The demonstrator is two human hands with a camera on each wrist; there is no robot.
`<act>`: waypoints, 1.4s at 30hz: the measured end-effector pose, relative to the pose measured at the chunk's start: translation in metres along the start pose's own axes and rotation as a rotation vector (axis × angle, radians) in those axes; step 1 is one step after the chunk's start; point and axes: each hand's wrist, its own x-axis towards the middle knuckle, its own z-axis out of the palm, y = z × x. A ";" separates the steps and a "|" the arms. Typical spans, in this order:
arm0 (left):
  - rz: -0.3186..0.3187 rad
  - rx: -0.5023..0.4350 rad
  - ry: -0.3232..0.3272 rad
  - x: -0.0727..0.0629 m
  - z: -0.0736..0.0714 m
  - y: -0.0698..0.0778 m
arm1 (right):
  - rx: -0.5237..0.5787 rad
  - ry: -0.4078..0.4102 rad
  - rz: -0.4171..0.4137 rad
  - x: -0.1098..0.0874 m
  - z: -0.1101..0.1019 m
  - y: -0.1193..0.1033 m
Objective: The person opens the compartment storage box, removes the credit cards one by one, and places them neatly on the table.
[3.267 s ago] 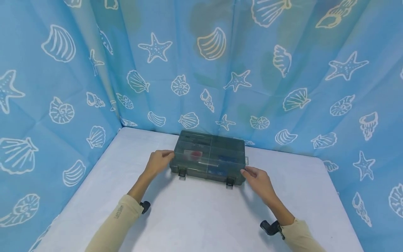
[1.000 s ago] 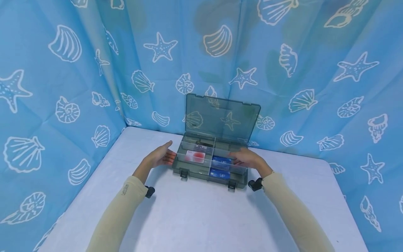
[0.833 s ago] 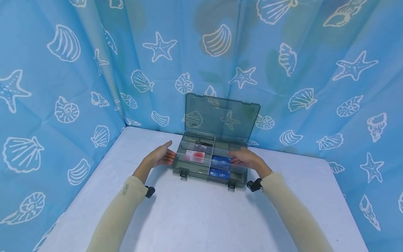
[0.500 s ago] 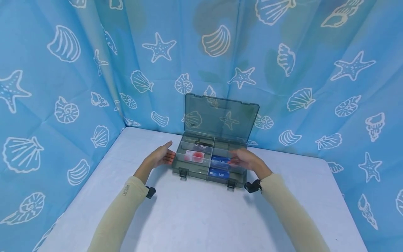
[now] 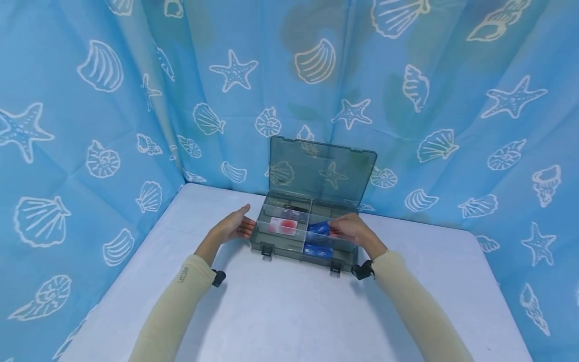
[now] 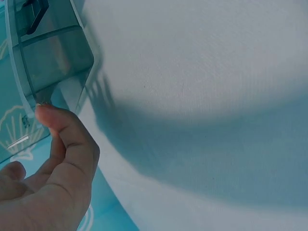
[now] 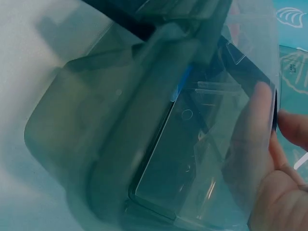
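Pinches a thin dark card (image 7: pixel 248 71) between thumb and fingers of the right hand (image 7: pixel 275 190) at the right edge, beside the blurred, see-through greenish wall of a box (image 7: pixel 113 120), with white cloth (image 7: pixel 24 62) left and shell-printed blue curtain (image 7: pixel 292 31) at upper right.

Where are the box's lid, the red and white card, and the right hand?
Lid (image 5: pixel 321 170): head view, panel's middle.
Red and white card (image 5: pixel 283 225): head view, printed face.
Right hand (image 5: pixel 354 229): head view, hand's middle.
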 end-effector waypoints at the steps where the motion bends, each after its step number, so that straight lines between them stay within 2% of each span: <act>1: 0.001 -0.001 -0.003 0.001 0.001 0.000 | 0.004 0.013 0.004 0.001 -0.001 0.001; 9: 0.021 0.039 -0.004 0.005 0.004 -0.002 | -0.016 0.096 -0.019 -0.008 -0.018 0.000; 17: 0.082 0.090 0.040 0.008 0.004 -0.009 | 0.019 0.237 -0.080 -0.021 -0.063 -0.007; 22: 0.068 0.095 0.056 0.010 0.005 -0.009 | 0.063 0.354 -0.092 -0.026 -0.099 0.012; 27: 0.050 0.106 0.077 0.009 0.007 -0.009 | 0.092 0.456 -0.086 -0.024 -0.123 0.038; 31: 0.048 0.115 0.094 0.007 0.007 -0.008 | 0.087 0.510 -0.071 -0.017 -0.131 0.054; 34: 0.045 0.127 0.108 0.008 0.007 -0.008 | 0.090 0.535 -0.024 -0.014 -0.133 0.062; 39: 0.045 0.140 0.128 0.008 0.009 -0.007 | 0.073 0.537 0.069 -0.011 -0.131 0.072; 42: 0.045 0.144 0.136 0.007 0.010 -0.008 | 0.061 0.535 0.085 -0.010 -0.131 0.076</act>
